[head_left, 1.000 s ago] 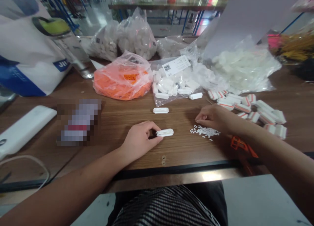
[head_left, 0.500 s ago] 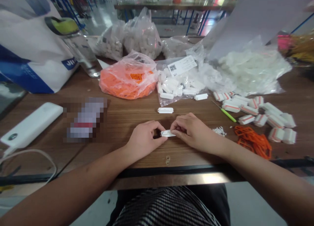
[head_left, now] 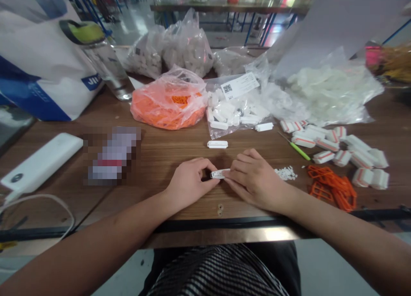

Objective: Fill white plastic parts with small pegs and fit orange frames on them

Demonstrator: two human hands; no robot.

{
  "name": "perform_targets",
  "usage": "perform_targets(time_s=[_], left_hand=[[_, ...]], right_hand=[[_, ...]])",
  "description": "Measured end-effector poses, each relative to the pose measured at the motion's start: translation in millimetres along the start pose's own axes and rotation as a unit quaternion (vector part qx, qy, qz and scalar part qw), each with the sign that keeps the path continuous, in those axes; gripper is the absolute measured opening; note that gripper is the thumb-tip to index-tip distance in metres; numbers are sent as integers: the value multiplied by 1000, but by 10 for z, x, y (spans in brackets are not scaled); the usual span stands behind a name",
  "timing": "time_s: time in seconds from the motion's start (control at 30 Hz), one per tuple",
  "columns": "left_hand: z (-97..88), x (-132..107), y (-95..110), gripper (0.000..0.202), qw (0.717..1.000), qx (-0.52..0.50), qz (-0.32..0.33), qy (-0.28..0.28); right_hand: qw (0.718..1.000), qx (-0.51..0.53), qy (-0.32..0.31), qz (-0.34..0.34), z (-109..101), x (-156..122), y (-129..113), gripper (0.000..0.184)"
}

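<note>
Had the left hand (head_left: 189, 182) and right hand (head_left: 253, 178) both pinched shut on one small white connector (head_left: 219, 174), one at each end, resting low on the wooden table (head_left: 160, 152) near its front edge. Spotted a little pile of white pins (head_left: 285, 172) just right of the right hand, orange clips (head_left: 334, 186) further out. Saw a spare connector (head_left: 217, 144) loose just beyond the hands, green tool (head_left: 297, 148) off right. Further back, noticed an orange bag (head_left: 167, 103) beside a clear bag of white parts (head_left: 234, 112).
</note>
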State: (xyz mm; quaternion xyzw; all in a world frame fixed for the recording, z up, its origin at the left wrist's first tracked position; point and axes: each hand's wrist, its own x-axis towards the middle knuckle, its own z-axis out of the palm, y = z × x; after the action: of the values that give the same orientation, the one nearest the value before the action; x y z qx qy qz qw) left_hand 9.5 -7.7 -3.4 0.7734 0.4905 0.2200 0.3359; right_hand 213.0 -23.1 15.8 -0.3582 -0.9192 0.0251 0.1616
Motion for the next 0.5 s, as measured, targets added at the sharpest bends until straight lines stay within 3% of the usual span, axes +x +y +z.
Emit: perform_targets(time_s=[0.1,0.2,0.33,0.5], left_hand=[[-6,5,-8,9,1000,-1,5,1],[-15,11,-21,8,1000,2,7,4],[-26,19,-19,7,1000,16,12,1],[-26,23,-10,8,1000,18,-1,-6]], right_hand=[[1000,-25,5,8,34,-41,-66,30],[999,19,19,40,5,-79,-51,31],[973,107,73,193,-160,-229,243,22],[949,145,-30,278,-321,-483,685,17]])
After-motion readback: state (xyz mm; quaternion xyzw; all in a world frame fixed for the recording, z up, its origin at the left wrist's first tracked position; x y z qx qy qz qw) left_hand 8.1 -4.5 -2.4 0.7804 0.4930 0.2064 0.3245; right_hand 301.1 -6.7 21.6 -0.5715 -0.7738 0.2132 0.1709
